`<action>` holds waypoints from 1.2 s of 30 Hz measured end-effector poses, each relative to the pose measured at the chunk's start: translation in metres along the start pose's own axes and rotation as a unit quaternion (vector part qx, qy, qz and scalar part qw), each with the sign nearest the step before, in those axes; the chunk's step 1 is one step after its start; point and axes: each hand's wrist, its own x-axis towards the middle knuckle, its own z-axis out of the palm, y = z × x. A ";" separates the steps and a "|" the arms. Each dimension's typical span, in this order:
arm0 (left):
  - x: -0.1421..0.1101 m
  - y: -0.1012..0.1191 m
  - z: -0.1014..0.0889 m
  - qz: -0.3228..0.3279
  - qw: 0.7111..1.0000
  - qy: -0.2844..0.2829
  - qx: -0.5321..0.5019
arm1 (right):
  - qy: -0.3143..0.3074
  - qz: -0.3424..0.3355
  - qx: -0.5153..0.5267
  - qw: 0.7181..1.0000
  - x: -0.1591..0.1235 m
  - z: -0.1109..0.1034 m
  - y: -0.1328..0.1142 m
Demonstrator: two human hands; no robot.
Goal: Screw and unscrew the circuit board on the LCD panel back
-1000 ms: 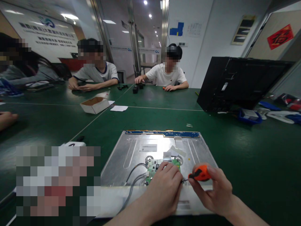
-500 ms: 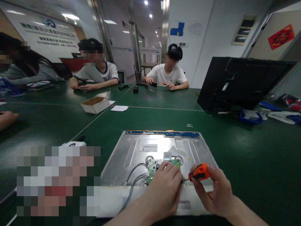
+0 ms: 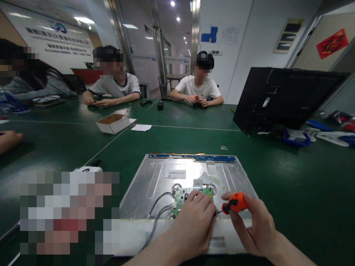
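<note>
My right hand (image 3: 253, 221) grips the handle of an orange and black screwdriver (image 3: 235, 203). Its thin shaft points left, its tip hidden beside my left hand (image 3: 198, 214). That hand lies over the green circuit board (image 3: 180, 197), fingers curled down and close together; whatever they hold is hidden. The board sits near the front of a silver metal display panel (image 3: 138, 184) lying flat. A blue circuit strip (image 3: 191, 158) runs along the panel's far edge, a flat ribbon cable (image 3: 198, 183) meets the board, and grey cables (image 3: 156, 223) leave it on the left.
A large black monitor (image 3: 283, 99) stands at the right, near a blue tray (image 3: 295, 138). An open white box (image 3: 113, 123) and a paper slip (image 3: 141, 127) lie farther back on the green table (image 3: 177, 138). Several people sit around it. A blurred patch covers the lower left.
The screwdriver handle has turned slightly, and my right fingers have shifted on it. My left hand stays in place. Across the table, a person's hands have come together.
</note>
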 end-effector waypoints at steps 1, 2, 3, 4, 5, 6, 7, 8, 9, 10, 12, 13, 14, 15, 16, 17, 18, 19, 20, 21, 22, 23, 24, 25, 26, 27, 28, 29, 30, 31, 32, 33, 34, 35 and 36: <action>0.000 0.000 0.000 0.000 1.000 0.000 0.000 | 0.006 0.002 -0.007 1.000 -0.001 0.001 0.000; 0.000 0.000 0.000 0.001 1.000 -0.001 0.001 | 0.009 0.006 -0.011 1.000 -0.002 0.001 0.001; 0.000 0.000 0.000 0.002 1.000 -0.001 0.001 | 0.012 0.010 -0.011 1.000 -0.002 0.002 0.001; 0.001 0.000 0.000 0.003 1.000 -0.002 0.001 | 0.013 0.014 -0.007 1.000 -0.003 0.003 0.002; 0.001 0.000 0.000 0.003 1.000 -0.002 0.001 | 0.013 0.017 -0.003 1.000 -0.002 0.003 0.002; 0.001 0.000 -0.001 0.003 1.000 -0.002 0.001 | 0.014 0.016 0.003 1.000 -0.002 0.004 0.002; 0.001 0.000 -0.001 0.003 1.000 -0.002 0.002 | 0.014 0.012 0.008 1.000 -0.001 0.004 0.002; 0.001 0.000 -0.001 0.002 1.000 -0.002 0.003 | 0.014 0.006 0.010 1.000 0.001 0.004 0.001; 0.001 0.001 -0.001 0.001 1.000 -0.002 0.004 | 0.014 0.000 0.011 1.000 0.002 0.003 0.001; 0.001 0.001 -0.002 0.000 1.000 -0.004 0.006 | 0.011 -0.003 0.013 1.000 0.004 0.002 0.000; 0.001 0.001 -0.002 -0.002 1.000 -0.007 0.008 | 0.002 -0.004 0.019 1.000 0.008 0.000 -0.002; 0.001 0.001 -0.002 -0.003 1.000 -0.009 0.009 | -0.002 -0.003 0.022 1.000 0.009 0.000 -0.002; 0.001 0.001 -0.001 -0.003 1.000 -0.010 0.009 | -0.004 -0.003 0.024 1.000 0.009 -0.001 -0.003; 0.001 0.001 -0.001 -0.003 1.000 -0.011 0.009 | -0.005 -0.002 0.026 1.000 0.009 -0.002 -0.003; 0.001 0.000 -0.001 -0.002 1.000 -0.010 0.009 | -0.003 -0.002 0.027 1.000 0.008 -0.002 -0.003; 0.002 0.000 -0.001 -0.001 1.000 -0.008 0.008 | 0.001 -0.002 0.024 1.000 0.006 -0.001 -0.002; 0.002 0.000 0.000 -0.001 1.000 -0.007 0.007 | 0.005 -0.001 0.018 1.000 0.004 -0.001 -0.001; 0.002 0.000 0.000 0.000 1.000 -0.005 0.006 | 0.011 0.001 0.012 1.000 0.003 0.000 0.000; 0.002 0.000 0.000 0.000 1.000 -0.004 0.006 | 0.015 0.003 0.008 1.000 0.001 0.001 0.000; 0.002 0.000 0.000 0.002 1.000 -0.003 0.006 | 0.019 0.004 0.008 1.000 0.001 0.001 0.001; 0.001 0.000 -0.001 0.003 1.000 -0.002 0.006 | 0.022 0.004 0.008 1.000 0.001 0.002 0.001; 0.001 0.000 -0.001 0.005 1.000 -0.001 0.006 | 0.022 0.003 0.008 1.000 0.002 0.002 0.000; 0.001 0.000 -0.001 0.007 1.000 0.001 0.005 | 0.021 0.000 0.006 1.000 0.004 0.002 0.000; 0.001 0.000 0.000 0.008 1.000 0.003 0.005 | 0.018 -0.003 0.001 1.000 0.006 0.002 -0.001; 0.001 0.000 0.000 0.008 1.000 0.005 0.004 | 0.014 -0.007 -0.007 1.000 0.008 0.002 -0.002; 0.001 0.000 0.000 0.008 1.000 0.007 0.003 | 0.011 -0.009 -0.014 1.000 0.010 0.001 -0.003; 0.001 0.000 0.000 0.008 1.000 0.009 0.003 | 0.009 -0.009 -0.015 1.000 0.011 0.001 -0.004; 0.001 0.000 0.000 0.007 1.000 0.010 0.002 | 0.007 -0.007 -0.008 1.000 0.012 0.000 -0.004; 0.001 0.000 0.000 0.008 1.000 0.010 0.002 | 0.007 -0.005 0.003 1.000 0.011 0.000 -0.004; 0.001 0.000 0.000 0.008 1.000 0.009 0.002 | 0.006 -0.002 0.014 1.000 0.009 -0.001 -0.003; 0.001 0.000 0.000 0.007 1.000 0.007 0.003 | 0.006 0.001 0.023 1.000 0.006 -0.001 -0.002; 0.001 0.000 -0.001 0.007 1.000 0.004 0.003 | 0.006 0.004 0.027 1.000 0.003 -0.001 -0.001; 0.001 0.000 -0.001 0.007 1.000 0.002 0.003 | 0.008 0.006 0.027 1.000 -0.001 0.000 0.000; 0.001 0.000 -0.001 0.007 1.000 0.001 0.004 | 0.011 0.010 0.023 1.000 -0.004 0.000 0.001; 0.001 0.000 -0.001 0.007 1.000 0.000 0.006 | 0.014 0.016 0.016 1.000 -0.007 0.001 0.002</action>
